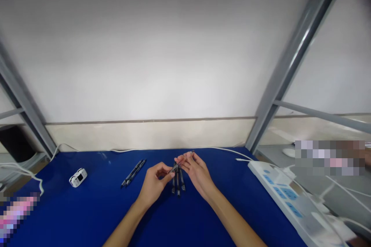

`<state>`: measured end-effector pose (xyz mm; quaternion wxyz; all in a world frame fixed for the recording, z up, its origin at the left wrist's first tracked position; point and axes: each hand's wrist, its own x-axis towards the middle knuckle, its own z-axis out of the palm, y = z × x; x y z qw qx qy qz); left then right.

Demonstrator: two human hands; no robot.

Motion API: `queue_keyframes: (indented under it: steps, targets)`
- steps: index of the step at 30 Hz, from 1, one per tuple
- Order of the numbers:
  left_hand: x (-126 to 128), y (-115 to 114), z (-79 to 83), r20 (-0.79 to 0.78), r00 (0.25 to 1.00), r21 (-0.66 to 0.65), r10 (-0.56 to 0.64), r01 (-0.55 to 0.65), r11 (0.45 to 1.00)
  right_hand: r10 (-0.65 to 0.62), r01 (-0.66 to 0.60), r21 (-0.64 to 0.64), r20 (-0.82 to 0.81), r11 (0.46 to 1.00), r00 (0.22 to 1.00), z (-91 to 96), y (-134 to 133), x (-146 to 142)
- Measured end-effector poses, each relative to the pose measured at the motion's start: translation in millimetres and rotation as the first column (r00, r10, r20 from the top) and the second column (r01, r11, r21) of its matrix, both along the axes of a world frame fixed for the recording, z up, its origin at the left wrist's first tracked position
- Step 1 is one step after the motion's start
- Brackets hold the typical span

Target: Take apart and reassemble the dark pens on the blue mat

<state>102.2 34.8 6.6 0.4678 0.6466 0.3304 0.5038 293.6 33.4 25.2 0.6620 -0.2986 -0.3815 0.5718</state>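
Over a blue table, my left hand pinches the end of a dark pen between thumb and fingers. My right hand meets it from the right, fingers curled around the other end of the same pen, with a small pale tip showing at my fingertips. Under both hands lie three dark pens side by side on the cloth. Two more dark pens lie slantwise to the left of my left hand.
A small white device sits at the left. A white power strip with blue sockets and plugged cables runs along the right edge. White cables trail along the back. Grey metal frame posts rise on both sides before a white wall.
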Motion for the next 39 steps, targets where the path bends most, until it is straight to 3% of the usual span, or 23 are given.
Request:
queue_keyframes:
  steps: [6,10,14,18,24,29,34,39]
  targets:
    - [-6.1,-4.5,6.6,-0.171,0.976,0.219,0.135,-0.096,0.971,-0.063,0.047,-0.069,-0.262,0.997,0.963,-0.7,5.4,8.9]
    - [-33.3,16.3,10.8,-0.178,0.912,0.359,0.371,-0.291,0.887,0.002,-0.040,-0.080,-0.433,0.996,0.902,7.5,6.5,35.1]
    - [-63.8,43.1,3.9,-0.206,0.782,0.429,0.589,-0.469,0.772,-0.003,-0.027,-0.063,-0.436,0.998,0.900,9.6,3.6,61.2]
    - [-82.7,57.3,-5.1,-0.271,0.679,0.365,0.683,-0.584,0.725,-0.087,0.086,-0.021,-0.384,0.996,0.919,6.2,3.8,75.5]
    - [-97.1,61.7,-11.9,-0.415,0.573,0.362,0.707,-0.609,0.706,-0.125,0.139,0.042,-0.238,0.989,0.963,7.2,4.0,79.3]
    - [-109.2,59.4,-17.2,-0.602,0.484,0.352,0.635,-0.554,0.755,-0.095,0.107,0.017,-0.342,0.994,0.935,8.0,4.3,76.8]
    - [-112.1,52.5,-12.0,-0.647,0.534,0.265,0.544,-0.512,0.817,-0.101,0.104,-0.013,-0.400,0.994,0.911,6.6,11.5,69.5]
    - [-108.1,47.2,-6.7,-0.638,0.595,0.165,0.488,-0.513,0.842,-0.108,0.080,-0.115,-0.262,0.990,0.959,2.6,16.5,59.2]
